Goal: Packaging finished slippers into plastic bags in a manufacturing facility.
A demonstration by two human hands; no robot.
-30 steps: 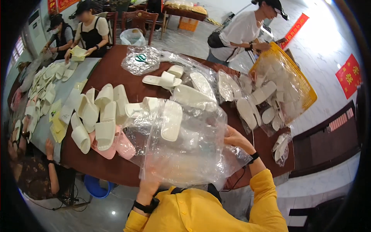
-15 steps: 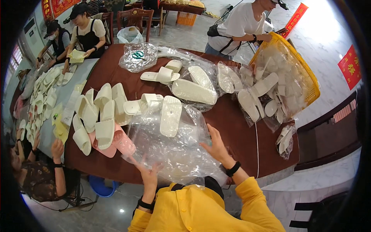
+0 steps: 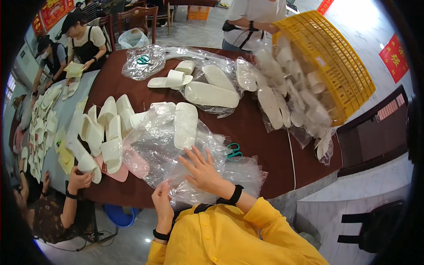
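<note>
A clear plastic bag (image 3: pixel 152 152) is spread over the near side of the brown table. My left hand (image 3: pixel 163 205) is closed, with its fingertips pinching the bag's near edge. My right hand (image 3: pixel 202 170) lies flat with fingers apart on the plastic, just below a white slipper (image 3: pixel 185 126) that rests sole up on the bag. Right of that hand is a pair of green-handled scissors (image 3: pixel 234 151), beside more clear plastic (image 3: pixel 240 176). To the left, several white slippers (image 3: pixel 112 137) lie near pink slippers (image 3: pixel 134 163), partly under the plastic.
A co-worker tips a yellow basket (image 3: pixel 329 62) at the far right, with bagged slippers (image 3: pixel 304 99) below it. Bagged white slippers (image 3: pixel 212 95) and other scissors (image 3: pixel 143 59) lie farther back. Another person's hand (image 3: pixel 79 180) holds a slipper at the left. A blue bucket (image 3: pixel 119 215) stands below.
My right hand has moved left onto the bag, and the scissors beside it have come into view. My left hand has closed on the bag's edge. The co-worker's basket has tipped further over.
</note>
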